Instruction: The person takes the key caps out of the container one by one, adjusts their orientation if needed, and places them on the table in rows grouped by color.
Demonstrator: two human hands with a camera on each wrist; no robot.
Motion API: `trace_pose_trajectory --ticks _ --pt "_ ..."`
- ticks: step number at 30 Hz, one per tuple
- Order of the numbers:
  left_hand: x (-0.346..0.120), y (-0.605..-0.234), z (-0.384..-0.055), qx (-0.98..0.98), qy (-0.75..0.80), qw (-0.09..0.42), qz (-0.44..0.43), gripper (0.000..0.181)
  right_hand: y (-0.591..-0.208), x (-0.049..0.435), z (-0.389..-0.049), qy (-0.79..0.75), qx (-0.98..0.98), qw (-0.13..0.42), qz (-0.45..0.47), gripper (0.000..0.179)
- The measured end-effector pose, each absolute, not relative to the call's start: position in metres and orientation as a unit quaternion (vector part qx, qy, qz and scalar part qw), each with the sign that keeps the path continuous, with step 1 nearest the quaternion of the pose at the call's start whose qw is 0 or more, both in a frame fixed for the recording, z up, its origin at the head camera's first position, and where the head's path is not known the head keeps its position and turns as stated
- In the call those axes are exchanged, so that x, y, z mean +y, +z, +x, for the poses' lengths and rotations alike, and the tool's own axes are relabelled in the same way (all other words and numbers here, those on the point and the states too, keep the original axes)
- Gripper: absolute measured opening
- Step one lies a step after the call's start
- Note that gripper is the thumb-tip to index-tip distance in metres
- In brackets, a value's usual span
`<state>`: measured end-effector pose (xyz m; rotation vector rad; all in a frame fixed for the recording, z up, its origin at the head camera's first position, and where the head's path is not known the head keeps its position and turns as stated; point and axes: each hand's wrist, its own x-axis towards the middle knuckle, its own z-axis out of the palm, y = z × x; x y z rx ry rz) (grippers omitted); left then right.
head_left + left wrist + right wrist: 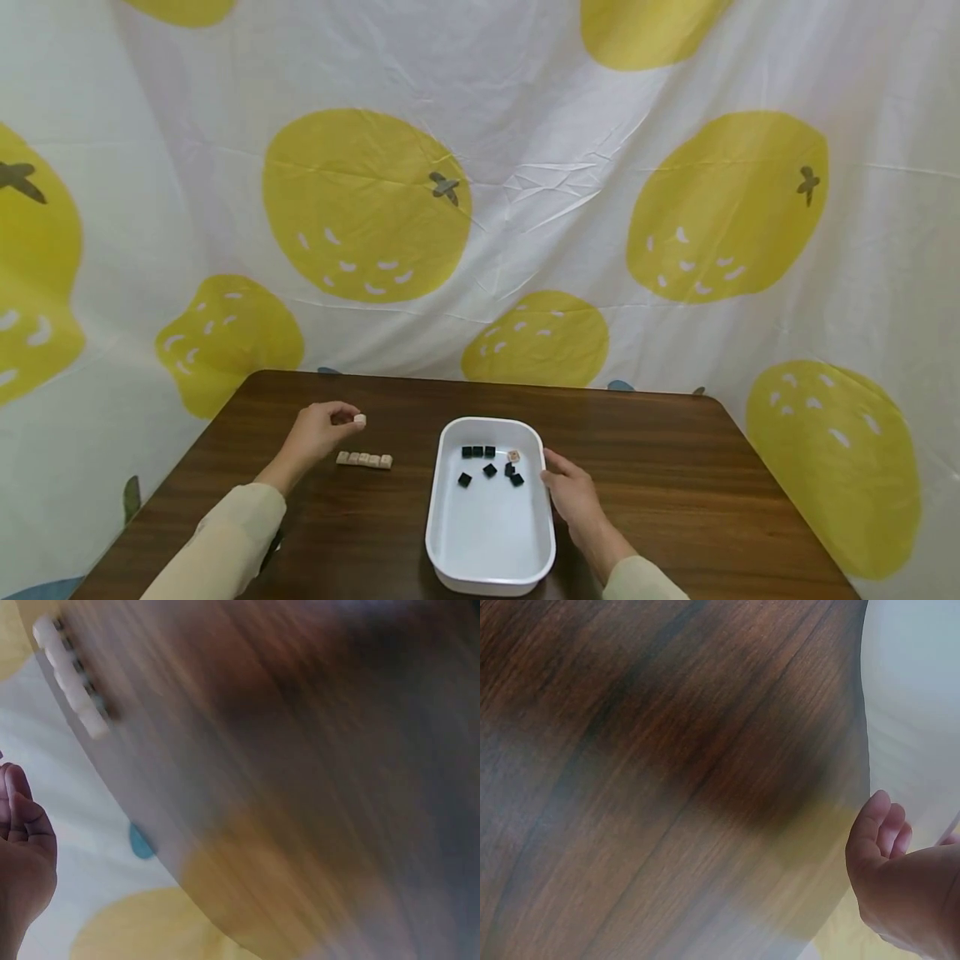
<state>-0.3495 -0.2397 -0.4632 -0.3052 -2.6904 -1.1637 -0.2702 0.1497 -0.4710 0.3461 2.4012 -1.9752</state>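
In the head view my left hand (324,429) pinches a small cream block (360,420) between thumb and fingertips, above the table. Just below that hand lies a straight row of several cream blocks (364,460), whose sides look dark in the left wrist view. My right hand (577,492) rests against the right side of a white rectangular tray (491,542), fingers along its outer wall. Inside the tray's far half are several small black blocks (490,471). One cream block with reddish marks (513,456) lies there too, near the right wall.
A dark brown wooden table (660,492) with rounded far corners carries everything. Behind it hangs a white cloth (525,250) printed with big yellow fruit. A dark object partly shows beside the left sleeve (232,533).
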Motion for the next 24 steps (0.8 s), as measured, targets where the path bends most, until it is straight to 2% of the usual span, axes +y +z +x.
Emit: trace_pose_trajectory --ticks 13,24 --pt "-0.285 -0.476 -0.340 -0.929 -0.357 0.075 -0.065 0.023 -0.471 0.151 -0.269 -0.640 0.759 0.016 0.119 0.045" --pt "-0.294 -0.483 -0.339 -0.941 -0.332 0.040 -0.051 0.017 -0.471 0.152 -0.269 -0.658 0.745 0.019 0.111 0.046"
